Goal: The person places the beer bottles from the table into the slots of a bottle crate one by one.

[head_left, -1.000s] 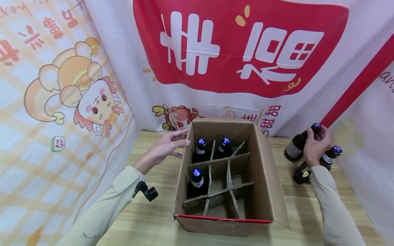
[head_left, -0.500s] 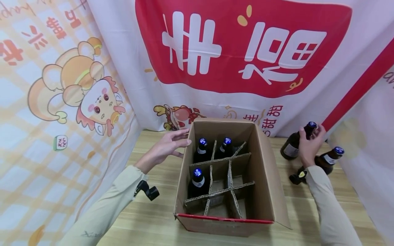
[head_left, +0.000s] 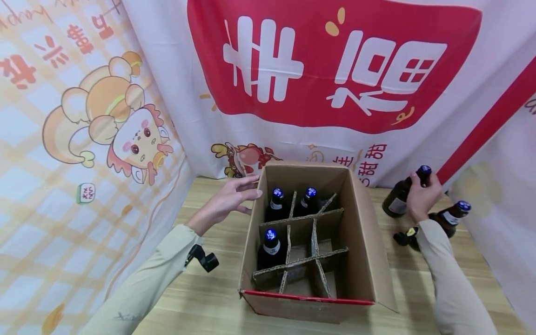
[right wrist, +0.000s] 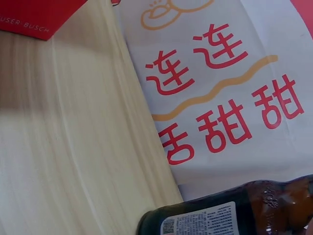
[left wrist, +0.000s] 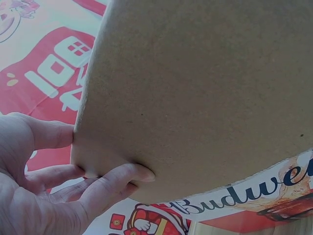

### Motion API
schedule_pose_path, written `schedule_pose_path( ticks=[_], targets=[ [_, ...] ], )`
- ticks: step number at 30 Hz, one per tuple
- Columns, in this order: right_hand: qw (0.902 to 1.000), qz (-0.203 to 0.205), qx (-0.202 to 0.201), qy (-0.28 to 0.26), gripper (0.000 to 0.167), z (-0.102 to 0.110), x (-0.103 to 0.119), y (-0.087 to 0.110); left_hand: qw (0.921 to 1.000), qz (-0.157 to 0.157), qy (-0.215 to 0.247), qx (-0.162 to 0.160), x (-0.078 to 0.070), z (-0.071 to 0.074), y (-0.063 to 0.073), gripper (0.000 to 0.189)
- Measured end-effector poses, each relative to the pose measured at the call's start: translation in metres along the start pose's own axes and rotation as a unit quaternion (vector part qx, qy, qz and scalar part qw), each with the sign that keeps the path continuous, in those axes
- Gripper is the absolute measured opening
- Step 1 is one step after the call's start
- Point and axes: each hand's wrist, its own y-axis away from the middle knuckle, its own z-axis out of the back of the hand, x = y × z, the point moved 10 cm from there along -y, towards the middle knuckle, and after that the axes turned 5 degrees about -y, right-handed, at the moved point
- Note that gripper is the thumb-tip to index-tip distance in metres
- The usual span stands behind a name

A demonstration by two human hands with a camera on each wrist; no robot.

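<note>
One blue-capped brown glass bottle [head_left: 398, 197] at the head view's three o'clock, probably heavy, slick, breakable, suits the neck grip of the right hand [head_left: 424, 196], left hand [head_left: 224, 201] spread

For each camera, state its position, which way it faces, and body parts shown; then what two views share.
Head: on the head, facing forward and down at the cardboard box; left hand, right hand, sleeves show.
Left wrist: on that wrist, facing the cardboard box; left hand shows.
Right wrist: on that wrist, facing tabletop and held bottle; apparently a sliver of right hand shows.
Shared: head and right wrist show that bottle.
</note>
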Motion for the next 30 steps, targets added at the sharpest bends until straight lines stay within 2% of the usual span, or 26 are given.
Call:
schedule_pose_path(
  ticks=[9,17,20,23,27,30],
  targets=[
    [0.9967,-0.064,0.046,-0.017,0.019,0.004,0.001,-0.006,1.0000,0.003,0.002,0.001,0.001,-0.004,0.000,0.070],
    [0.9919,-0.074,0.100,0.026,0.020,-0.005,0.030,-0.008,1.0000,0.008,0.000,-0.003,0.000,-0.001,0.000,0.068],
    [0.9895,-0.086,0.115,0.016,0.017,-0.009,0.041,-0.009,1.0000,0.008,0.000,-0.002,0.001,-0.002,0.000,0.068],
    [0.9872,-0.091,0.131,0.009,0.026,-0.012,0.053,-0.010,1.0000,0.006,-0.001,-0.001,0.001,-0.001,0.001,0.069],
    [0.9772,-0.140,0.152,-0.050,0.042,-0.015,0.065,-0.011,1.0000,0.004,-0.001,0.002,0.000,-0.001,0.002,0.069],
    [0.9582,-0.203,0.164,-0.118,0.057,-0.016,0.073,-0.009,1.0000,0.003,-0.001,0.003,0.000,-0.001,0.002,0.070]
  ],
)
